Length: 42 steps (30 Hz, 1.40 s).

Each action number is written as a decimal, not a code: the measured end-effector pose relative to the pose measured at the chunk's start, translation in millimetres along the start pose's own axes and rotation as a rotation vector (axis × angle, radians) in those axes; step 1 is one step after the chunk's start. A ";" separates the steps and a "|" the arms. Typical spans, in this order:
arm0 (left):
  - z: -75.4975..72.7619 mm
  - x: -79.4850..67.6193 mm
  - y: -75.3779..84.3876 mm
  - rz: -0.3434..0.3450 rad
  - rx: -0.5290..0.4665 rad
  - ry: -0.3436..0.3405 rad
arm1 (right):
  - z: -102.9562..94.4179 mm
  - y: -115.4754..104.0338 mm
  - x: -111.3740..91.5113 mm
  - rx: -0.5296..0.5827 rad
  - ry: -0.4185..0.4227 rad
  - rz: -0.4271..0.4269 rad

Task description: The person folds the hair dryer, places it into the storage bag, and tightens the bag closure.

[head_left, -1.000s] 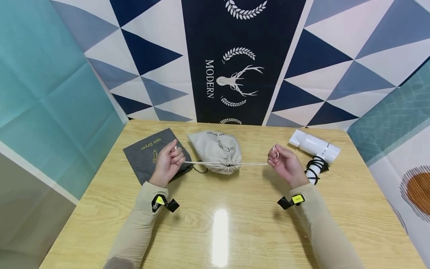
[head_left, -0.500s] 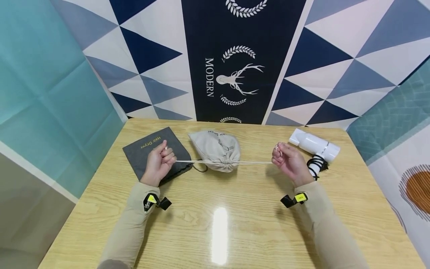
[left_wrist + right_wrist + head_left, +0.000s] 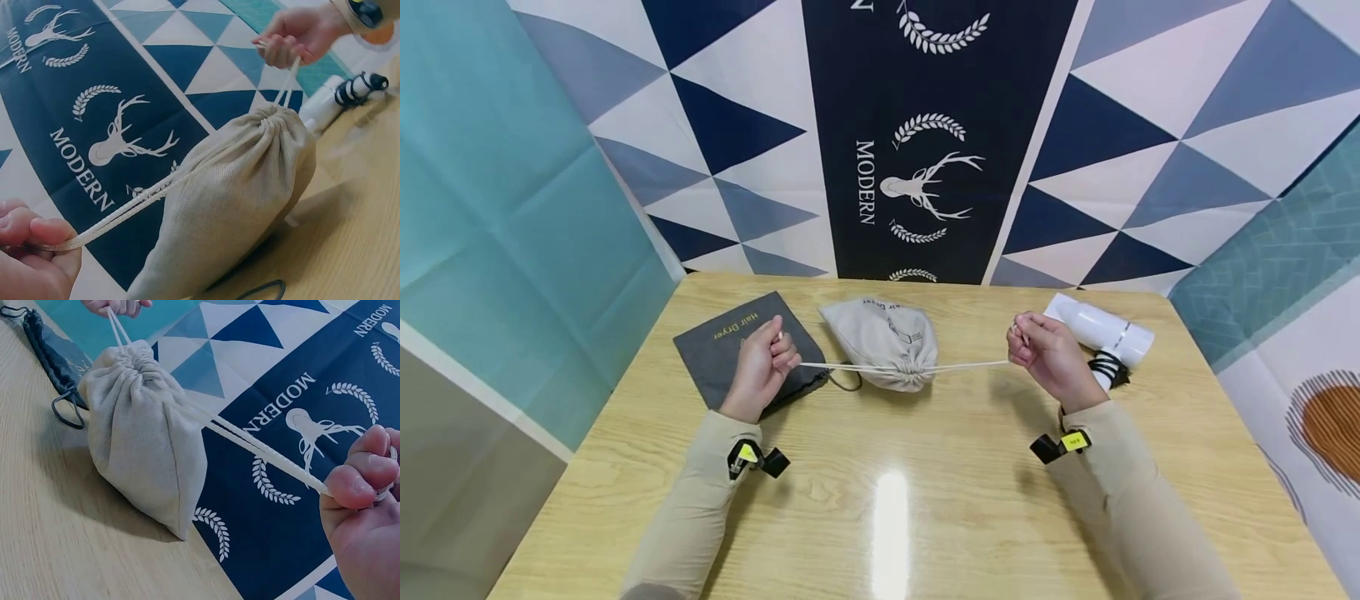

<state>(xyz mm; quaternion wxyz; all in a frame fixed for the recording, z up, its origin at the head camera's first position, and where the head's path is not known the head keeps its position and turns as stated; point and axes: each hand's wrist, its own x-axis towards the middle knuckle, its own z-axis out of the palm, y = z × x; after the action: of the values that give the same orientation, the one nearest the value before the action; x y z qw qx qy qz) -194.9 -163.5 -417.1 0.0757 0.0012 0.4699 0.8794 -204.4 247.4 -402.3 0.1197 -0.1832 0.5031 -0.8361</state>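
A beige drawstring bag point(image 3: 883, 342) with "Hair Dryer" print lies at the back middle of the table, its mouth gathered into tight folds. White drawstrings point(image 3: 970, 365) run taut from the mouth to both sides. My left hand point(image 3: 760, 367) grips the cord ends on the left, in front of a dark bag. On the other side my right hand point(image 3: 1051, 354) pinches the opposite cord ends between thumb and fingers. In the left wrist view the doubled cord point(image 3: 125, 209) enters the curled fingers. The right wrist view shows the bag point(image 3: 147, 444) full and rounded, its neck cinched.
A dark grey drawstring bag point(image 3: 703, 346) lies flat behind my left hand, its black cord loop point(image 3: 847, 379) beside the beige bag. A white hair dryer point(image 3: 1105, 327) with a wrapped black cable point(image 3: 1105, 365) lies at the back right. Patterned fabric point(image 3: 745, 142) rises behind the wooden table point(image 3: 820, 500).
Both hands have moved slightly farther apart with the cords since a second ago, most of it the left hand going left. The bag's gathered mouth looks more tightly closed.
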 end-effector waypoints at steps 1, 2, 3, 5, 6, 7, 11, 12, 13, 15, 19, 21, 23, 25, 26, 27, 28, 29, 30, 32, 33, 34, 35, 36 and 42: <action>0.9 0.1 -1.1 -0.001 0.020 0.004 | 0.0 -1.1 -0.6 -0.008 0.007 0.006; 1.6 0.0 -2.5 -0.001 0.039 0.004 | -0.6 -2.0 -1.5 -0.006 0.007 0.009; 2.5 -0.6 -3.9 0.000 0.061 0.002 | -1.5 -2.9 -2.4 -0.003 0.005 0.009; 4.1 -1.9 -6.4 0.012 0.103 -0.012 | -3.7 -5.1 -4.2 -0.003 -0.005 -0.003; 5.1 -2.6 -7.3 0.017 0.122 -0.020 | -4.5 -7.2 -4.7 -0.005 -0.018 -0.010; 6.3 -3.2 -7.8 0.024 0.142 -0.030 | -5.0 -9.6 -5.1 -0.011 -0.032 -0.019; 14.0 -3.5 -8.4 0.051 0.235 -0.065 | -3.0 -21.9 -6.0 -0.019 -0.125 -0.042; 15.9 -3.0 -8.9 0.051 0.253 -0.072 | -1.5 -25.1 -6.5 -0.029 -0.148 -0.040; 17.9 -2.6 -9.8 0.054 0.269 -0.079 | -0.2 -27.9 -7.5 -0.043 -0.169 -0.041; 20.8 -1.7 -12.5 0.050 0.284 -0.084 | 2.8 -32.8 -9.3 -0.065 -0.222 -0.041; 24.5 -0.6 -19.1 0.026 0.286 -0.084 | 10.1 -40.2 -12.4 -0.098 -0.368 -0.081; 26.3 -0.2 -22.9 0.007 0.289 -0.086 | 15.5 -43.2 -14.7 -0.109 -0.471 -0.113; 27.7 0.0 -26.5 -0.012 0.295 -0.094 | 23.2 -46.2 -17.7 -0.134 -0.578 -0.143; 29.3 -0.2 -29.7 -0.029 0.296 -0.105 | 34.4 -50.1 -21.4 -0.182 -0.674 -0.182; 30.0 -0.3 -31.2 -0.038 0.291 -0.121 | 41.3 -52.9 -23.7 -0.200 -0.713 -0.203; 30.7 -0.6 -32.4 -0.045 0.288 -0.133 | 48.8 -55.8 -26.0 -0.207 -0.751 -0.229; 31.2 -0.8 -33.6 -0.051 0.288 -0.150 | 57.0 -58.5 -28.2 -0.207 -0.783 -0.266; 32.0 -1.1 -34.5 -0.058 0.291 -0.170 | 66.0 -61.3 -30.4 -0.188 -0.815 -0.305; 32.5 -1.4 -35.3 -0.065 0.297 -0.194 | 74.9 -63.8 -32.2 -0.161 -0.849 -0.348; 33.5 -1.7 -36.6 -0.084 0.308 -0.250 | 92.2 -67.7 -35.1 -0.076 -0.939 -0.424; 34.2 -2.0 -36.9 -0.098 0.321 -0.275 | 100.0 -68.4 -36.1 -0.026 -0.993 -0.450; 34.6 -1.9 -37.2 -0.113 0.332 -0.308 | 106.9 -68.5 -36.3 0.018 -1.057 -0.466; 34.8 -1.6 -37.5 -0.129 0.347 -0.340 | 112.5 -68.2 -36.6 0.048 -1.117 -0.466; 35.0 -1.1 -37.7 -0.144 0.364 -0.371 | 116.5 -67.5 -36.1 0.057 -1.176 -0.460; 35.5 2.9 -42.9 -0.210 0.442 -0.466 | 108.1 -61.3 -35.5 -0.149 -1.324 -0.312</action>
<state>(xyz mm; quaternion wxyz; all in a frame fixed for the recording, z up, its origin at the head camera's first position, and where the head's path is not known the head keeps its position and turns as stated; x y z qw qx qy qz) -189.5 -110.3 -433.0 0.2692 0.1701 0.6170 0.7197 -127.2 203.4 -308.5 0.2673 -0.7339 0.3480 -0.5185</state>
